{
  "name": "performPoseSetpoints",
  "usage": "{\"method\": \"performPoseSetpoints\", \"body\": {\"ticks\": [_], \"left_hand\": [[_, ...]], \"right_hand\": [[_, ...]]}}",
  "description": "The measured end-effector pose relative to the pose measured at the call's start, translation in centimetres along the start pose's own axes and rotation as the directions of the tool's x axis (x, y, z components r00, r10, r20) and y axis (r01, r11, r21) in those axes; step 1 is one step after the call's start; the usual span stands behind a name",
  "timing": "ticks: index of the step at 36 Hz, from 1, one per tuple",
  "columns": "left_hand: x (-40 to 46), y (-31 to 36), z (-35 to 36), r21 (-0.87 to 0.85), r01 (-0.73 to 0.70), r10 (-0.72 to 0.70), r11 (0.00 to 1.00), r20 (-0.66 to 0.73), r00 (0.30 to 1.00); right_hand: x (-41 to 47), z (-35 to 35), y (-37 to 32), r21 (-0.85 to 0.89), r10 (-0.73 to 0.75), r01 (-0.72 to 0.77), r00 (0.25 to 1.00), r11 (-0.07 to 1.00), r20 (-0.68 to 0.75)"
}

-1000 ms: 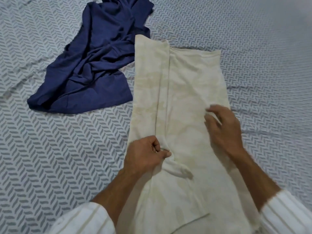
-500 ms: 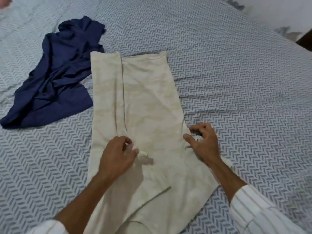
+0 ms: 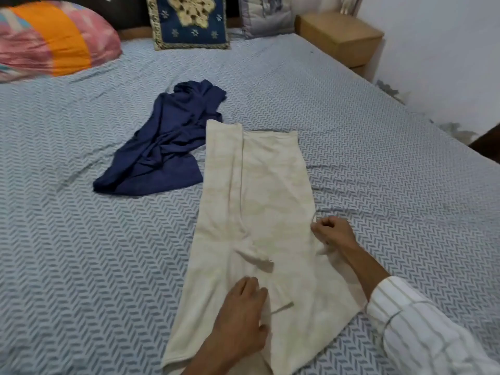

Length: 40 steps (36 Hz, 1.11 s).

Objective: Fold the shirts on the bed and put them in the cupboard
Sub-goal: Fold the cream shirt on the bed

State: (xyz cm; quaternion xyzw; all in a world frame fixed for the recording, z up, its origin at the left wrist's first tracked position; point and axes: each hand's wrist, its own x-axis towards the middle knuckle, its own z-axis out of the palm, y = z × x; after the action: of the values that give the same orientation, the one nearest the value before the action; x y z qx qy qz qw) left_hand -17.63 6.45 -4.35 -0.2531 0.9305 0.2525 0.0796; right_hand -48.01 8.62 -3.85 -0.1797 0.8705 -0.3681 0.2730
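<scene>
Lying lengthwise at centre frame on the bed [image 3: 81,253], the cream shirt [image 3: 259,212] has the left hand [image 3: 243,318] resting flat-fingered on its lower part, the right hand [image 3: 334,231] pinching its right edge, and the crumpled navy shirt [image 3: 162,147] touching its upper-left corner.

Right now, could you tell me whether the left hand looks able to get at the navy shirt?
Probably yes. The left hand lies flat and holds nothing, and only bare bedsheet and the cream shirt lie between it and the navy shirt, though it would need a long stretch.
</scene>
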Motion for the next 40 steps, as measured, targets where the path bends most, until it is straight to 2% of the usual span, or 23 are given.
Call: {"method": "performPoseSetpoints", "body": {"ticks": [3,6,9,12,15,17,20,25,28,30,33,35,38,40], "left_hand": [[-0.5,-1.1,-0.8,-0.218,0.015,-0.009,0.976,0.026,1.0],[-0.8,-2.0,-1.6,-0.352,0.034,-0.013,0.935,0.062,0.998],[-0.8,-2.5,-1.6,-0.442,0.07,-0.024,0.894,0.11,0.994],[-0.4,-2.9,-2.0,-0.578,0.175,-0.153,0.797,0.087,0.984],[-0.4,-3.7,-3.1,-0.682,0.237,-0.272,0.692,0.058,0.961],[-0.3,-4.4,-3.8,-0.704,0.236,-0.342,0.669,-0.01,0.94],[0.1,-5.6,-4.6,-0.711,0.253,-0.432,0.656,-0.078,0.899],[2.5,-6.7,-5.9,-0.705,0.271,-0.479,0.655,-0.11,0.871],[4.8,-6.7,-6.6,-0.746,0.273,-0.517,0.607,-0.109,0.849],[7.1,-6.6,-6.9,-0.78,0.296,-0.548,0.551,-0.071,0.833],[9.9,-6.4,-7.1,-0.754,0.374,-0.569,0.54,0.0,0.822],[11.4,-6.5,-7.3,-0.742,0.422,-0.592,0.52,0.043,0.805],[12.6,-6.9,-7.8,-0.761,0.476,-0.633,0.44,0.114,0.766],[12.9,-7.2,-8.0,-0.738,0.517,-0.647,0.434,0.144,0.749]], "right_hand": [[-0.1,0.3,-2.2,-0.12,-0.014,0.006,0.998,0.993,-0.067],[-1.8,1.8,-4.7,-0.232,-0.147,0.119,0.983,0.965,-0.107],[-3.7,4.1,-7.2,-0.302,-0.28,0.253,0.958,0.919,-0.052],[-5.2,7.1,-9.1,-0.384,-0.358,0.333,0.934,0.861,0.008],[-6.2,10.3,-9.7,-0.452,-0.342,0.373,0.927,0.81,0.153],[-6.8,11.9,-9.3,-0.482,-0.298,0.392,0.918,0.783,0.263],[-7.1,13.2,-8.5,-0.517,-0.275,0.394,0.916,0.76,0.293],[-6.3,13.1,-7.6,-0.429,-0.212,0.303,0.945,0.851,0.248],[-6.5,12.9,-7.7,-0.381,-0.163,0.251,0.955,0.89,0.25],[-6.0,12.6,-7.8,-0.318,-0.122,0.207,0.956,0.925,0.267],[-5.0,11.5,-8.0,-0.256,-0.061,0.143,0.952,0.956,0.3],[-3.9,10.9,-8.1,-0.18,-0.012,0.081,0.936,0.98,0.353],[-1.5,10.5,-9.0,-0.068,0.064,-0.038,0.903,0.997,0.425],[0.4,10.5,-10.1,-0.038,0.08,-0.071,0.909,0.997,0.409]]}}
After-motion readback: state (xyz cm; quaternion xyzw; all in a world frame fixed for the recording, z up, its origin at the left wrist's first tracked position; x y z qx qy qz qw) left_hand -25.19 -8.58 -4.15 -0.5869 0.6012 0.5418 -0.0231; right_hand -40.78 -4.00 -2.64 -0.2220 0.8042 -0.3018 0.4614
